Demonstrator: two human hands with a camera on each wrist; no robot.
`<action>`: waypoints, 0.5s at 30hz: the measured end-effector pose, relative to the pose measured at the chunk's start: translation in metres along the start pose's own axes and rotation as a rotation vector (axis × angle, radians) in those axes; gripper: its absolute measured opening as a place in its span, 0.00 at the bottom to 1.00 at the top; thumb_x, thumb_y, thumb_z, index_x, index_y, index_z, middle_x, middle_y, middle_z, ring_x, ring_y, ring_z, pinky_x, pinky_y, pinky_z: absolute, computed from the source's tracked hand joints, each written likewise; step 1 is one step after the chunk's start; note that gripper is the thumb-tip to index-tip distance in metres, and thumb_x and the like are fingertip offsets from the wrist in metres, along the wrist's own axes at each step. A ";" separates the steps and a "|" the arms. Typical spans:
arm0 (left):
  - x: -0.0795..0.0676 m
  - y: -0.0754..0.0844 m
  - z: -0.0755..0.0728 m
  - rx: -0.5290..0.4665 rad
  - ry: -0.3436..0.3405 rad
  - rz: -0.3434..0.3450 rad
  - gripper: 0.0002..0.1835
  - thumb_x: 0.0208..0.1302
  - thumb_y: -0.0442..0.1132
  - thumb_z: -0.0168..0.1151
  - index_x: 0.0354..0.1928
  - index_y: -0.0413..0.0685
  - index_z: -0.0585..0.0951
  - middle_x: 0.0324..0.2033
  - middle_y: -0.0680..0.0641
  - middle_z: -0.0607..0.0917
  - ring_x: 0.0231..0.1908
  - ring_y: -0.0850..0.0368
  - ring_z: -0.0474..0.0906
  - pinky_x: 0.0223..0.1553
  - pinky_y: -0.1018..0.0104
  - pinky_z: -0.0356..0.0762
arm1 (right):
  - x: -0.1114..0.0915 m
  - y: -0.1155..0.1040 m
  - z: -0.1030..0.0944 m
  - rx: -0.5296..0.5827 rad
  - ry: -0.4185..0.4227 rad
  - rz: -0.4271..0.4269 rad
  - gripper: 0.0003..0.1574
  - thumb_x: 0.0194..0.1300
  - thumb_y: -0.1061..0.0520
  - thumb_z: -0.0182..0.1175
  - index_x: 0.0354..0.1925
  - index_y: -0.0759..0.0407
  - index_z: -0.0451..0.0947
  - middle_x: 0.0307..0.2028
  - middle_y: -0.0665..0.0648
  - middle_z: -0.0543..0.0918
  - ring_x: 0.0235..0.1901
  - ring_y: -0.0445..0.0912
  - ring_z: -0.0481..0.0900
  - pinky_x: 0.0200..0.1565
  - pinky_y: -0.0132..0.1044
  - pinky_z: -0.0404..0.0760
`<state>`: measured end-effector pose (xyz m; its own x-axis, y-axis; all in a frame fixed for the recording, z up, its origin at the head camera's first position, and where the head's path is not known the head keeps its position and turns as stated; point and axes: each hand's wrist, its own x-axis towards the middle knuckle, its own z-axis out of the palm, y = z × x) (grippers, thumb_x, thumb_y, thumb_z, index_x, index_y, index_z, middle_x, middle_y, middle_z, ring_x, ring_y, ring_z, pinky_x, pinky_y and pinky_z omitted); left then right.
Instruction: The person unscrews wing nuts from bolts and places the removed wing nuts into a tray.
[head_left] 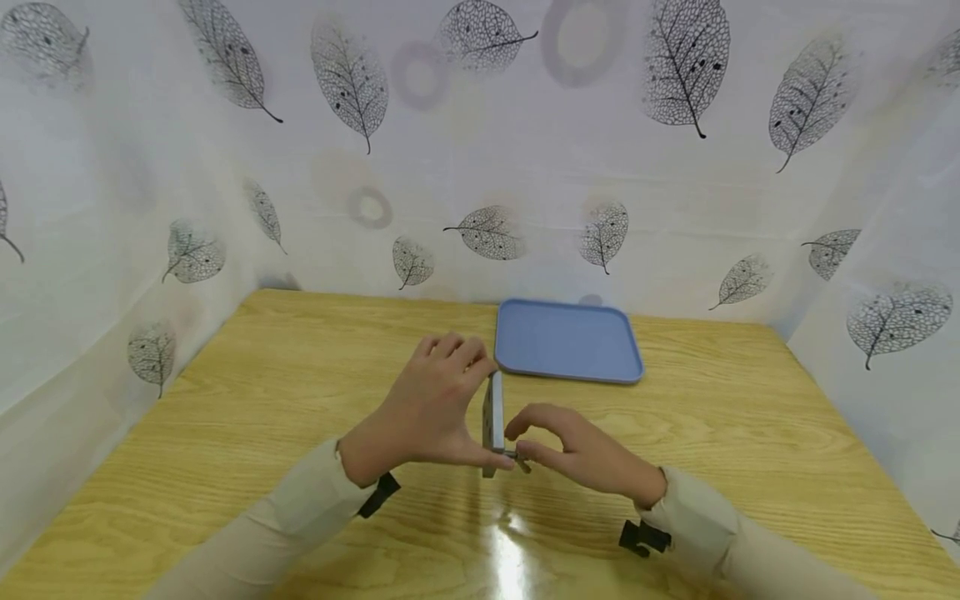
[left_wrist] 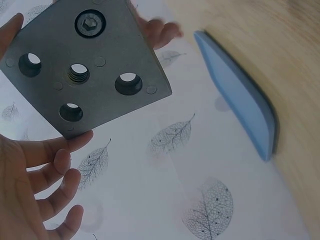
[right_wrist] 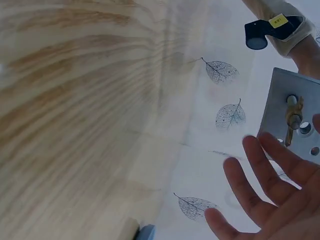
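A square grey metal plate [left_wrist: 117, 50] with several round holes is held upright above the table by my left hand [head_left: 435, 404], pinched at opposite edges between thumb and fingers. A hex-socket bolt [left_wrist: 90, 23] sits in one hole, its head on the side towards the left wrist camera. On the other face, its shank carries a brass-coloured wing nut [right_wrist: 295, 117]. Close to that wing nut is my right hand [head_left: 588, 454], its fingers bent and spread. In the right wrist view no finger grips the nut; the thumb is out of that view.
Behind the hands, a shallow blue tray [head_left: 570, 342] lies near the back edge of the wooden table [head_left: 225, 400]. White sheeting [head_left: 300, 208] with a leaf print encloses the back and sides. Black straps with camera mounts [head_left: 645, 537] are on both wrists.
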<state>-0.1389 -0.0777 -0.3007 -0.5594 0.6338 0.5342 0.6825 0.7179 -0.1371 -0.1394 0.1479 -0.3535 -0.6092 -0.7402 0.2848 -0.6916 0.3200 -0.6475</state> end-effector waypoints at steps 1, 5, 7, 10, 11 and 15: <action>0.000 0.000 0.000 -0.001 0.000 0.000 0.49 0.22 0.84 0.59 0.38 0.50 0.80 0.36 0.53 0.73 0.39 0.55 0.68 0.44 0.58 0.68 | 0.000 0.001 0.000 0.038 -0.045 0.036 0.11 0.70 0.57 0.50 0.48 0.53 0.76 0.42 0.51 0.82 0.44 0.41 0.79 0.50 0.43 0.77; -0.001 0.000 0.001 -0.004 0.003 0.003 0.48 0.22 0.84 0.59 0.37 0.50 0.79 0.36 0.53 0.73 0.38 0.55 0.68 0.44 0.58 0.68 | 0.000 0.003 0.002 0.100 -0.117 0.092 0.12 0.71 0.55 0.49 0.47 0.52 0.77 0.41 0.49 0.83 0.40 0.39 0.80 0.48 0.41 0.78; -0.001 0.000 0.001 -0.002 0.007 0.007 0.48 0.22 0.84 0.59 0.37 0.50 0.79 0.36 0.53 0.73 0.38 0.55 0.67 0.44 0.58 0.68 | 0.000 0.004 0.003 0.097 -0.101 0.081 0.11 0.70 0.55 0.51 0.46 0.53 0.78 0.41 0.49 0.83 0.39 0.38 0.79 0.47 0.41 0.78; -0.001 0.000 0.001 0.003 0.016 0.010 0.48 0.22 0.84 0.59 0.37 0.50 0.79 0.36 0.53 0.72 0.38 0.56 0.67 0.43 0.59 0.67 | -0.001 0.005 0.004 0.057 -0.044 0.039 0.09 0.66 0.55 0.56 0.44 0.52 0.79 0.40 0.48 0.83 0.40 0.36 0.79 0.46 0.42 0.78; -0.001 0.000 0.002 0.004 0.018 0.010 0.48 0.22 0.84 0.59 0.37 0.50 0.79 0.36 0.53 0.72 0.38 0.56 0.67 0.43 0.59 0.67 | -0.002 0.005 0.005 0.041 -0.021 0.018 0.08 0.65 0.56 0.58 0.43 0.52 0.79 0.39 0.48 0.83 0.40 0.36 0.79 0.45 0.42 0.79; -0.001 0.000 0.001 0.006 0.019 0.009 0.48 0.22 0.84 0.59 0.37 0.51 0.79 0.35 0.53 0.72 0.37 0.56 0.66 0.43 0.60 0.67 | -0.002 0.006 0.007 -0.115 0.085 -0.116 0.09 0.58 0.58 0.65 0.39 0.50 0.80 0.34 0.45 0.83 0.35 0.35 0.78 0.43 0.40 0.78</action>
<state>-0.1390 -0.0785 -0.3023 -0.5437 0.6348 0.5490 0.6849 0.7137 -0.1469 -0.1392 0.1471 -0.3633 -0.5495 -0.7254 0.4146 -0.7963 0.3045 -0.5226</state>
